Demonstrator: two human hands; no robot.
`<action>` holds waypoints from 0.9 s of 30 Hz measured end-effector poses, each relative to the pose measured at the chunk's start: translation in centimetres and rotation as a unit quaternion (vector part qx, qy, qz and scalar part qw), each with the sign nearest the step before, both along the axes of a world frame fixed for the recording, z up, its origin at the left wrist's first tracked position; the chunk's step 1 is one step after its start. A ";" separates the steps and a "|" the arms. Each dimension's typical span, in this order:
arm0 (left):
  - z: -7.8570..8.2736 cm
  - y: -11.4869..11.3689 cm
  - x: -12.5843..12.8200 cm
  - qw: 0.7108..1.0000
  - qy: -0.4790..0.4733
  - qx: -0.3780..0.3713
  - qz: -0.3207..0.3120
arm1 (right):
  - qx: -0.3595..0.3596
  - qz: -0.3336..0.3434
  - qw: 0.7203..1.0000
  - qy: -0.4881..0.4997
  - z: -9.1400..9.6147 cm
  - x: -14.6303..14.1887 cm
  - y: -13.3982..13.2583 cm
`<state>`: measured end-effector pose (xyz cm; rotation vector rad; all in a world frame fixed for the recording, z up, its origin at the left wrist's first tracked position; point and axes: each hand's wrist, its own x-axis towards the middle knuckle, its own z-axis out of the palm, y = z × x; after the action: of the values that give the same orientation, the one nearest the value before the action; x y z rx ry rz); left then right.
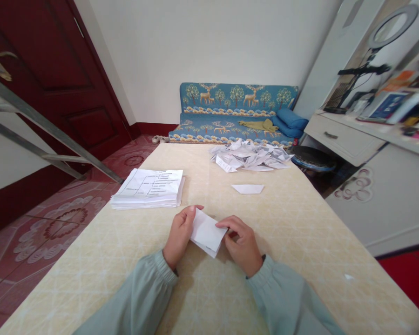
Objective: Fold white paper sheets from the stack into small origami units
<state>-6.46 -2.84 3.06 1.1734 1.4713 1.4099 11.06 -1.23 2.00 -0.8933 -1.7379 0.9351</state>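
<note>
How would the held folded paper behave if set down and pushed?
The folded paper would likely slide easily, being small and thin. It may spring open, since its layers part along the lower edge. Folding probably makes it stiffer than a loose sheet.

Your pale desk [307,232] bears a paper stack [148,187] at left, a heap of folded papers [250,156] farther off, a lone folded piece [247,189] and a small scrap [348,277].

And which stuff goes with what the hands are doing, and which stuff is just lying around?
Seems to belong:
- folded paper, held by the left hand and right hand
- paper stack
- single folded piece
- folded-paper pile

Probably just lying around:
- yellowish cloth
- blue cushions
- shoes
</note>
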 end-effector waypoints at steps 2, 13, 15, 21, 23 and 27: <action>0.3 -0.2 0.1 0.999 0.028 0.029 0.023 | 0.023 -0.045 0.998 -0.024 0.1 0.2 0.1; 1.5 -1.8 0.6 0.877 0.368 0.287 -0.118 | -0.078 -0.160 0.984 0.001 -1.0 1.2 1.0; 1.5 -1.8 0.8 0.842 0.428 0.290 -0.153 | -0.101 -0.150 0.983 0.020 -0.9 1.1 1.1; 1.1 -1.1 0.9 0.790 0.507 0.297 -0.173 | -0.178 -0.153 0.971 0.042 -0.4 1.1 1.4; 0.9 -0.9 0.8 0.789 0.510 0.298 -0.171 | -0.173 -0.170 0.970 0.008 -0.5 1.4 1.6; 0.2 -0.6 0.8 0.788 0.512 0.273 -0.204 | -0.066 -0.226 0.954 -0.184 -0.5 2.2 1.9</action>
<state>-5.70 -3.49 3.22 2.7404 1.2832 0.8825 13.29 0.65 1.49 -1.5547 -1.6746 0.6075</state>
